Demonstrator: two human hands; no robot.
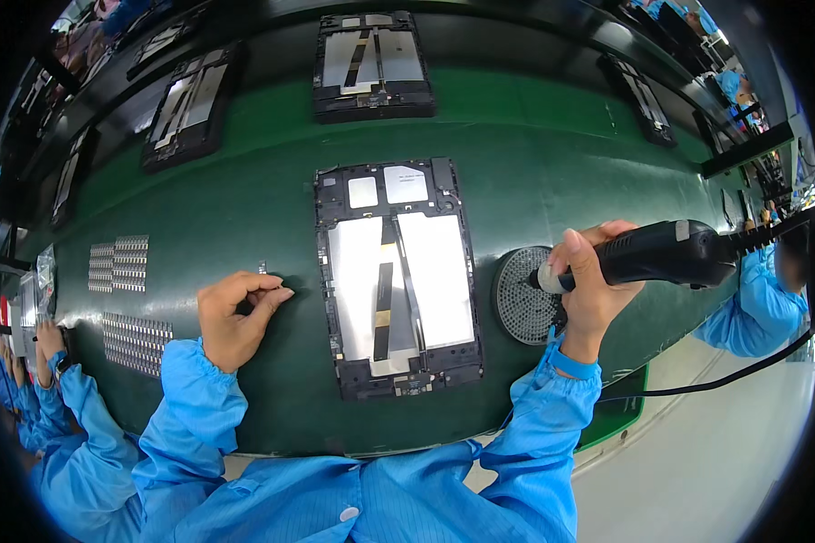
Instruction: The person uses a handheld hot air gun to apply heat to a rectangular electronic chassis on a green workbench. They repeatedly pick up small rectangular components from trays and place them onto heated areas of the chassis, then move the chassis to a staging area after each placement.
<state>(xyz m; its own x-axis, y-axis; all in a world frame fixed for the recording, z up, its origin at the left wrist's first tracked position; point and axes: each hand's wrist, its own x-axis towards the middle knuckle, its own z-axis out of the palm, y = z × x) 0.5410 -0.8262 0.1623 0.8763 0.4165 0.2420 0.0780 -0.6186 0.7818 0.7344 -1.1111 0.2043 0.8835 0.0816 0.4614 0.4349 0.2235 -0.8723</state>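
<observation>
Small silvery metal piece (263,268), likely light, is showing beside the narrowly pinching left hand (235,317), contents unclear; the right hand (596,294) is gripping a black cylindrical plastic electric screwdriver (666,255), probably stiff, hefty, best held around its barrel.

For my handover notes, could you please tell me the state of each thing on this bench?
left hand: thumb and fingertips together, grip unclear
right hand: closed around black screwdriver
round tray: flat, partly hidden
black screwdriver: held sideways, nose over round tray
central tablet: flat, uncovered, inside exposed
top tablet: uncovered, inside exposed
small-part sheets: lying flat
</observation>
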